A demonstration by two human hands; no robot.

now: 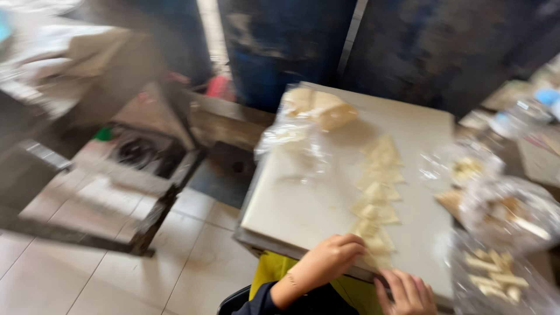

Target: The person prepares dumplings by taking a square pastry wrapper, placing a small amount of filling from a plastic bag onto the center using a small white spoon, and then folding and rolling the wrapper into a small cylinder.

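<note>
My left hand point(329, 259) rests at the near edge of a white board point(303, 198), its fingers curled onto the nearest pale folded dough triangle point(373, 242). A row of several such triangles point(379, 181) runs up the board's middle. Right of the left hand, my right hand point(405, 291) lies palm down with its fingers spread on the board's near edge. It holds nothing. The picture is blurred by motion.
A clear plastic bag with pale dough sheets point(318, 111) lies at the board's far left. More clear bags holding pale pieces point(496, 271) sit on the right. A metal stand point(140, 157) is on the tiled floor to the left. Dark blue drums point(280, 52) stand behind.
</note>
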